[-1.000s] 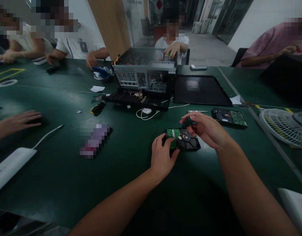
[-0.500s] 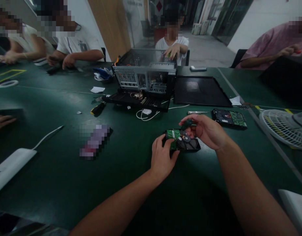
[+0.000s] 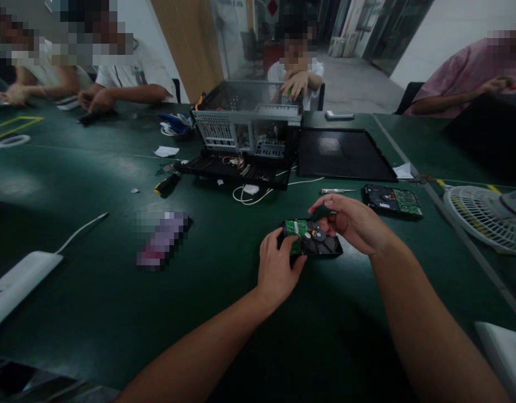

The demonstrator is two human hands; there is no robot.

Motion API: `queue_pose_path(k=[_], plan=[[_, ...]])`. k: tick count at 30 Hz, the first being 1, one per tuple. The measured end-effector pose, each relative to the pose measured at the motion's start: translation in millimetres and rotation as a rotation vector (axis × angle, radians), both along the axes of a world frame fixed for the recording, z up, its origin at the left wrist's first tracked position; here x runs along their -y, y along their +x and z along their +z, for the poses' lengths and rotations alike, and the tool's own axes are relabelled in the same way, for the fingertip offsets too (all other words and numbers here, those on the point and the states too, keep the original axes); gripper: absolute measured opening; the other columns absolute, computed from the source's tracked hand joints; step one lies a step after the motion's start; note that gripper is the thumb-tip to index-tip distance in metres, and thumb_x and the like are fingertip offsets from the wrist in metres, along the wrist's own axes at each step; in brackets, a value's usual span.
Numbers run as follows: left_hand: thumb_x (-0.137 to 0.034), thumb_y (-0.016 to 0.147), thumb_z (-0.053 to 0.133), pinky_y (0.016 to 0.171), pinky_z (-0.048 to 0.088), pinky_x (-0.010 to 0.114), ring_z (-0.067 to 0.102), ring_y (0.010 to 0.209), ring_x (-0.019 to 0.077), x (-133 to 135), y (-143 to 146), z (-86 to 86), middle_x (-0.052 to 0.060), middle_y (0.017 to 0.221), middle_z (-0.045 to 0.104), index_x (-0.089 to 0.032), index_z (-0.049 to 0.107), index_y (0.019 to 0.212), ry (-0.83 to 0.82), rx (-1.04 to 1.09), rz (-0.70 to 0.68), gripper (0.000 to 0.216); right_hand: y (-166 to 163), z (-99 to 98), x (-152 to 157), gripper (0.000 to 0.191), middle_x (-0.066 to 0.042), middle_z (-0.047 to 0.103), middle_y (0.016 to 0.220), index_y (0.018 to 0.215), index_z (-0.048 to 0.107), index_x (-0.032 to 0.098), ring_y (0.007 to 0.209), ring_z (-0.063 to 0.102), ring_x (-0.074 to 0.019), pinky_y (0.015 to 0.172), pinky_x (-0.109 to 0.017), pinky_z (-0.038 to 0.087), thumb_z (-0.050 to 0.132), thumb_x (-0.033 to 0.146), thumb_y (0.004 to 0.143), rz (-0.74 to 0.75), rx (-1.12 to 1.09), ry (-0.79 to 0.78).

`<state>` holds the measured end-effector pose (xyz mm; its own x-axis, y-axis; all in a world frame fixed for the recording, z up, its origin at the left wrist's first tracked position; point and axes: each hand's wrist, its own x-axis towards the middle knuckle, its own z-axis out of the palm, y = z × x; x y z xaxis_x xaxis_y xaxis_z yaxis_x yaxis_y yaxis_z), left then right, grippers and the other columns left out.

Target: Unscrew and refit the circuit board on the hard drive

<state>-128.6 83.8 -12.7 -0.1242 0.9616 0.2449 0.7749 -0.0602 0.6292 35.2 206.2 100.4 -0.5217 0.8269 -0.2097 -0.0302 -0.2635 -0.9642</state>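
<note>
A hard drive (image 3: 320, 246) lies on the green table in front of me, its green circuit board and round spindle hub facing up. My left hand (image 3: 277, 263) grips its left end, fingers along the far side and thumb at the near edge. Over the drive's far right corner, my right hand (image 3: 346, 221) is closed on a small dark green tool (image 3: 322, 212). Fingers hide its lower part, so its exact kind is unclear. A second hard drive (image 3: 392, 201) rests to the right, and a slim metal screwdriver (image 3: 338, 191) lies beyond my right hand.
An opened computer case (image 3: 249, 134) stands ahead, with a black side panel (image 3: 346, 154) beside it. A white fan (image 3: 484, 218) is at right. Leftward lie a phone (image 3: 163, 240), a yellow-black screwdriver (image 3: 168, 183) and a white power strip (image 3: 23, 285). Several people sit around the table.
The dark green tool has turned slightly in my right fingers. My left hand and the hard drive stay put. At the far left, another person's hand has drawn mostly out of view.
</note>
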Motion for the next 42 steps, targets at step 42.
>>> queue_pose_path(k=[42], plan=[[-0.03, 0.093, 0.073, 0.12, 0.041, 0.06, 0.044, 0.146, 0.0354, -1.0, -1.2, 0.1, 0.012, 0.152, 0.047, -0.028, 0.061, 0.135, -0.006, 0.002, -0.005, 0.044, 3.2, -4.9, -2.7, 0.024, -0.006, 0.076, 0.112, 0.089, 0.074, 0.021, 0.075, 0.055, -0.0121, 0.062, -0.029, 0.043, 0.091, 0.031, 0.076, -0.126, 0.0, 0.105]])
